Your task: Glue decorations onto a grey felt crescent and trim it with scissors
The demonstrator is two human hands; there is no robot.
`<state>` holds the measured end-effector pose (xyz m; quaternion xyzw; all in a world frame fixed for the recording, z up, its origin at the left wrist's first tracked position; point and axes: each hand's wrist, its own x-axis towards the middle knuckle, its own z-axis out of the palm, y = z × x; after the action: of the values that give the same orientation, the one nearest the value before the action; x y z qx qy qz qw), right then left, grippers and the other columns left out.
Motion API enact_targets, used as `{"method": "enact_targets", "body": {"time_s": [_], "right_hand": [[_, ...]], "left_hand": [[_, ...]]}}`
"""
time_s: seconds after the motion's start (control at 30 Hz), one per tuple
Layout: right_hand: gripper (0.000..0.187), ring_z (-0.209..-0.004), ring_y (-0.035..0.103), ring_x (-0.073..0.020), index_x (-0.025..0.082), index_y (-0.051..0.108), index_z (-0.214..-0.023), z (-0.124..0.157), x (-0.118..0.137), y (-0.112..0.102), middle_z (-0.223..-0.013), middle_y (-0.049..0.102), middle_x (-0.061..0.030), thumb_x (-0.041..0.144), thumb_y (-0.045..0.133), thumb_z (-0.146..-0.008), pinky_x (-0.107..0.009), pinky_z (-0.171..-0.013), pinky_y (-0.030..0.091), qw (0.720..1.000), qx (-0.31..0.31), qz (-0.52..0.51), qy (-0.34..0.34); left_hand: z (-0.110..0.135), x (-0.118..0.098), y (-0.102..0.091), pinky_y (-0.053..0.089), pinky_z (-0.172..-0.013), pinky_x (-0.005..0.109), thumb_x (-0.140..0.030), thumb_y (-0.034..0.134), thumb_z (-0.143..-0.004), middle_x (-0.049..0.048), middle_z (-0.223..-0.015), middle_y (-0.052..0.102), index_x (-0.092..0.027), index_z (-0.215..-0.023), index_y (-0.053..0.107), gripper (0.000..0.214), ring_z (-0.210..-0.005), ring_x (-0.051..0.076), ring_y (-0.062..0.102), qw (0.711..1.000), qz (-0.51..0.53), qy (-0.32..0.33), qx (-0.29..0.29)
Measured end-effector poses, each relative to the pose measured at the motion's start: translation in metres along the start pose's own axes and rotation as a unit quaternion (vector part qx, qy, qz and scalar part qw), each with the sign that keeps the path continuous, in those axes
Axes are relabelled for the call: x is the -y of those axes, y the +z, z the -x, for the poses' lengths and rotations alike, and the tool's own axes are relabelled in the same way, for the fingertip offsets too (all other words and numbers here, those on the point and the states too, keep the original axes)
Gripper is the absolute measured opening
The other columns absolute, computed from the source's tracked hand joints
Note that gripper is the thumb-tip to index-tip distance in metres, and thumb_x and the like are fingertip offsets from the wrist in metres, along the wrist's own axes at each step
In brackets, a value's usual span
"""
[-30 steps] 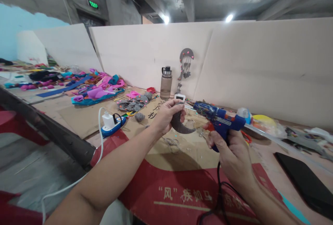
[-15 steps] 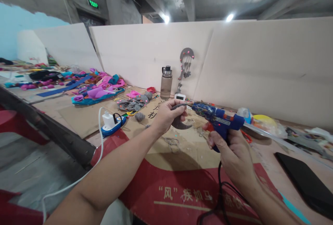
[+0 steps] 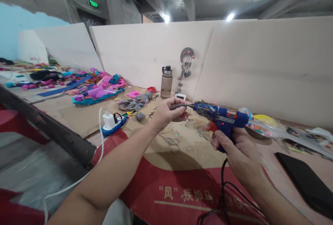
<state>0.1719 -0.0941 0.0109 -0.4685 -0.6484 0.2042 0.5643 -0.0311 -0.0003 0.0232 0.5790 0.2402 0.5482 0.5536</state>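
Note:
My right hand (image 3: pixel 235 141) is wrapped round the handle of a blue hot glue gun (image 3: pixel 221 115), its fingers by the red trigger (image 3: pixel 213 127). A clear glue stick (image 3: pixel 265 126) sticks out of the gun's rear. My left hand (image 3: pixel 169 111) pinches a grey felt piece (image 3: pixel 179 106), seen nearly edge-on. The gun's nozzle (image 3: pixel 189 105) is at the felt's right end; whether they touch I cannot tell. Grey thread (image 3: pixel 171 142) lies loose on the cardboard below my left hand.
A water bottle (image 3: pixel 166 83) stands by the white board, where a grey moon-shaped hanging (image 3: pixel 187 58) is pinned. Grey felt pieces (image 3: pixel 134 103), a yarn ball (image 3: pixel 140 116) and a blue power strip (image 3: pixel 114 127) lie left. A black phone (image 3: pixel 303 180) lies right; the gun's black cord (image 3: pixel 223 190) hangs below.
The glue gun and my right hand have shifted slightly right. The felt piece in my left hand has turned, so its crescent shape no longer shows below the fingers.

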Motion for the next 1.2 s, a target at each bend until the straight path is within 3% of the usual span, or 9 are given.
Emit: {"method": "enact_targets", "body": {"time_s": [0.13,0.27,0.63,0.97,1.2], "right_hand": [[0.028,-0.056,0.054,-0.0132,0.023,0.053,-0.075,-0.003,0.002,-0.008,-0.061,0.057,0.0017,0.046,0.059,-0.090,-0.028,-0.057,0.045,1.000,0.017,0.017,0.003],[0.026,-0.055,0.053,-0.0136,0.022,0.056,-0.077,-0.004,0.003,-0.013,-0.060,0.058,0.0016,0.046,0.061,-0.088,-0.029,-0.056,0.044,0.999,0.033,0.030,-0.003],[0.032,-0.057,0.054,-0.0151,0.022,0.055,-0.074,-0.004,-0.003,-0.018,-0.061,0.057,0.0008,0.049,0.061,-0.090,-0.031,-0.059,0.044,1.000,-0.007,0.019,-0.002],[0.033,-0.056,0.053,-0.0150,0.023,0.055,-0.072,-0.005,0.003,-0.015,-0.060,0.056,0.0010,0.052,0.060,-0.087,-0.030,-0.057,0.045,0.999,-0.005,0.053,-0.008],[0.031,-0.054,0.053,-0.0147,0.024,0.055,-0.075,-0.005,0.004,-0.015,-0.059,0.057,0.0015,0.052,0.060,-0.087,-0.030,-0.055,0.044,0.997,-0.003,0.071,-0.007]], "left_hand": [[0.001,-0.002,-0.003,0.056,-0.062,0.025,-0.040,0.082,-0.070,0.0050,-0.071,0.074,-0.015,-0.095,0.065,0.039,-0.060,0.014,0.069,0.999,-0.013,0.000,0.032],[0.001,-0.002,-0.003,0.055,-0.063,0.025,-0.039,0.080,-0.072,0.0052,-0.069,0.073,-0.015,-0.082,0.065,0.031,-0.060,0.014,0.069,0.998,-0.039,0.028,0.052],[0.004,-0.001,0.002,0.053,-0.066,0.024,-0.019,0.073,-0.072,0.0013,-0.068,0.071,-0.017,-0.077,0.062,0.012,-0.065,0.012,0.068,0.984,-0.098,0.149,-0.026],[0.006,-0.003,0.002,0.053,-0.071,0.026,-0.018,0.073,-0.071,0.0037,-0.072,0.072,-0.017,-0.078,0.065,0.011,-0.069,0.014,0.069,0.968,-0.166,0.173,-0.076],[0.006,-0.004,0.003,0.054,-0.072,0.026,-0.019,0.074,-0.069,0.0038,-0.072,0.071,-0.017,-0.078,0.066,0.012,-0.070,0.014,0.068,0.962,-0.186,0.186,-0.074]]}}
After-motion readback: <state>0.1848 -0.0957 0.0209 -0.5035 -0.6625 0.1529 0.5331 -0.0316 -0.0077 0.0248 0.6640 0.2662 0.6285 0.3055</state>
